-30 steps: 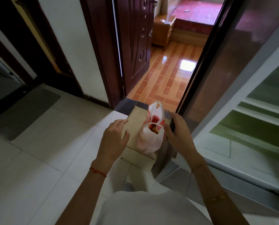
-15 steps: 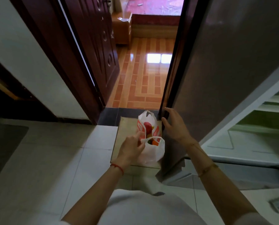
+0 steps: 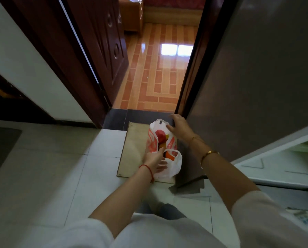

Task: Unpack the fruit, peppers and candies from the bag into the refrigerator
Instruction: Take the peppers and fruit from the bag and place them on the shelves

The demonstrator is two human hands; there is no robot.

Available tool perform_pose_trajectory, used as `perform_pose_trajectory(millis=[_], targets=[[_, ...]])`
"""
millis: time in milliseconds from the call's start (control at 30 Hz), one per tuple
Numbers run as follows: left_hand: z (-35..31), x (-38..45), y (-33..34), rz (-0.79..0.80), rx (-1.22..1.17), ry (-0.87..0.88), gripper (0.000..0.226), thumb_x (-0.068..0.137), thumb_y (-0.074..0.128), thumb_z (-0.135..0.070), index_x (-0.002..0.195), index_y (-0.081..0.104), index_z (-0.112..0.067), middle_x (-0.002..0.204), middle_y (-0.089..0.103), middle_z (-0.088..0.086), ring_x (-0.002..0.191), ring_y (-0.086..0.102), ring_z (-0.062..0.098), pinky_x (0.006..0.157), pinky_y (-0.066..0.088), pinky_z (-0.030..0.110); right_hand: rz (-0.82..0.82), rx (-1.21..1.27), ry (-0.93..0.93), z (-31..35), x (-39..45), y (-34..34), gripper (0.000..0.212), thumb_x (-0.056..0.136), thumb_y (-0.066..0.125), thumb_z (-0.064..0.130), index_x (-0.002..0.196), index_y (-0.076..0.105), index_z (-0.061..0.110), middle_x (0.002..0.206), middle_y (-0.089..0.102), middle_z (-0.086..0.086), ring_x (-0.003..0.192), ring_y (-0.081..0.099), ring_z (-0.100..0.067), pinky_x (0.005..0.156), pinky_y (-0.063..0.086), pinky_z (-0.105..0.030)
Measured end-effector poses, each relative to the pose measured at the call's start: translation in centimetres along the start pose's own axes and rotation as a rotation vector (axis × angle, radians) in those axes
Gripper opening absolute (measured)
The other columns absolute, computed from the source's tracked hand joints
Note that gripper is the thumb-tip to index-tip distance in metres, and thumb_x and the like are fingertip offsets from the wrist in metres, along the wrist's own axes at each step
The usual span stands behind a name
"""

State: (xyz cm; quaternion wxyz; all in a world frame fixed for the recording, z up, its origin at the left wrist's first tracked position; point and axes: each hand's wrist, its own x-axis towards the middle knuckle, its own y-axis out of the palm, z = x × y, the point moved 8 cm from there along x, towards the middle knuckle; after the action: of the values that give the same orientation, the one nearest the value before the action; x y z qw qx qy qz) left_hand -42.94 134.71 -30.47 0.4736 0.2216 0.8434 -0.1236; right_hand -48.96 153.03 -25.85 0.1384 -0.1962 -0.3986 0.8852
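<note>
A white and orange plastic bag [image 3: 169, 167] stands open on a low beige board [image 3: 133, 149] on the floor. Inside it I see a red fruit [image 3: 160, 135] and an orange fruit [image 3: 169, 155]. My left hand [image 3: 154, 160] is at the bag's near side, thumb in the mouth and fingers on the outside, pinching the rim. My right hand [image 3: 179, 128] rests with straight fingers on the bag's far rim. The refrigerator door [image 3: 257, 77] stands open on the right, right beside the bag. Whatever lies deeper in the bag is hidden.
The refrigerator's white lower shelves [image 3: 284, 163] show at the far right. A dark wooden door [image 3: 103, 51] opens onto an orange tiled room ahead. White floor tiles [image 3: 60, 167] spread to the left, with a dark mat [image 3: 1, 145] at the left edge.
My left hand has gone from the bag's handle to its near rim. My right hand has left the refrigerator door's edge and come down onto the bag's far rim.
</note>
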Motion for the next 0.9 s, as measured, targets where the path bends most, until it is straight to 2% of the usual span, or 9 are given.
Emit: perform_pose_trajectory(millis=[167,300,400,533,567,667,733,800,900], targets=[[0.5,1.8,0.7,-0.035,-0.149,-0.111,0.046,0.091,0.067,-0.035,0.121,0.059,0.000,0.117,0.069,0.015,0.085,0.069,0.023,0.051,0.053,0.028,0.058,-0.054,-0.009,-1.0,2.4,2.0,0.050,0.095,0.060,0.028,0.139,0.045,0.010,0.142,0.046,-0.008,0.128,0.047,-0.024,0.106,0.044,-0.036],[0.5,2.0,1.8,0.043,-0.281,-0.219,0.050,0.093,0.062,-0.043,0.124,0.060,-0.004,0.125,0.067,0.014,0.109,0.065,0.029,0.080,0.052,0.037,0.087,-0.109,-0.035,-1.0,3.5,3.3,0.038,0.095,0.059,0.029,0.125,0.055,0.006,0.126,0.056,-0.011,0.113,0.055,-0.025,0.096,0.048,-0.037],[-0.2,2.2,2.7,0.081,-0.319,-0.241,0.053,0.091,0.061,-0.052,0.120,0.062,-0.008,0.119,0.069,0.014,0.108,0.065,0.031,0.085,0.048,0.043,0.093,-0.111,-0.015,-0.9,4.2,3.8,0.029,0.095,0.058,0.027,0.112,0.061,0.004,0.114,0.062,-0.014,0.102,0.059,-0.028,0.090,0.052,-0.043],[-0.5,2.6,3.1,0.044,-0.382,-0.234,0.044,0.090,0.069,-0.022,0.130,0.056,-0.007,0.124,0.067,0.013,0.115,0.061,0.030,0.101,0.048,0.043,0.059,-0.046,0.034,-1.1,4.5,3.5,0.026,0.096,0.053,0.026,0.102,0.064,0.003,0.102,0.067,-0.015,0.095,0.063,-0.030,0.086,0.054,-0.050],[-0.5,2.7,2.9,0.023,-0.416,-0.228,0.043,0.091,0.067,-0.021,0.130,0.056,-0.007,0.120,0.067,0.012,0.113,0.062,0.028,0.097,0.051,0.042,0.055,-0.033,0.045,-1.2,4.4,3.3,0.025,0.096,0.053,0.025,0.100,0.064,0.004,0.101,0.067,-0.014,0.093,0.063,-0.029,0.086,0.055,-0.049],[-0.8,2.3,1.0,-0.084,-0.485,-0.160,0.038,0.095,0.061,-0.036,0.117,0.060,-0.005,0.102,0.068,0.009,0.093,0.065,0.022,0.061,0.052,0.031,0.034,0.033,0.074,-1.6,4.0,2.8,0.019,0.096,0.054,0.026,0.094,0.062,0.009,0.093,0.066,-0.009,0.087,0.065,-0.025,0.082,0.057,-0.048],[-0.8,2.1,-1.1,-0.212,-0.455,-0.112,0.038,0.096,0.058,-0.039,0.111,0.065,-0.004,0.094,0.070,0.009,0.080,0.067,0.020,0.052,0.049,0.026,0.022,0.080,0.086,-1.6,3.3,2.3,0.017,0.097,0.053,0.025,0.091,0.060,0.011,0.089,0.065,-0.006,0.085,0.065,-0.023,0.081,0.058,-0.046],[-0.8,1.7,-2.9,-0.324,-0.375,-0.052,0.036,0.096,0.055,-0.034,0.107,0.068,-0.002,0.091,0.071,0.011,0.078,0.068,0.021,0.057,0.053,0.027,0.013,0.127,0.097,-1.3,2.2,1.8,0.014,0.098,0.053,0.023,0.089,0.059,0.013,0.089,0.064,-0.005,0.085,0.065,-0.021,0.082,0.059,-0.042],[-1.2,0.6,-4.6,-0.428,-0.220,0.061,0.034,0.097,0.050,-0.031,0.104,0.068,-0.003,0.100,0.071,0.015,0.091,0.069,0.027,0.079,0.059,0.037,0.011,0.182,0.115,-0.9,0.5,1.3,0.012,0.099,0.053,0.024,0.091,0.058,0.016,0.090,0.063,-0.002,0.088,0.066,-0.019,0.077,0.057,-0.030]])
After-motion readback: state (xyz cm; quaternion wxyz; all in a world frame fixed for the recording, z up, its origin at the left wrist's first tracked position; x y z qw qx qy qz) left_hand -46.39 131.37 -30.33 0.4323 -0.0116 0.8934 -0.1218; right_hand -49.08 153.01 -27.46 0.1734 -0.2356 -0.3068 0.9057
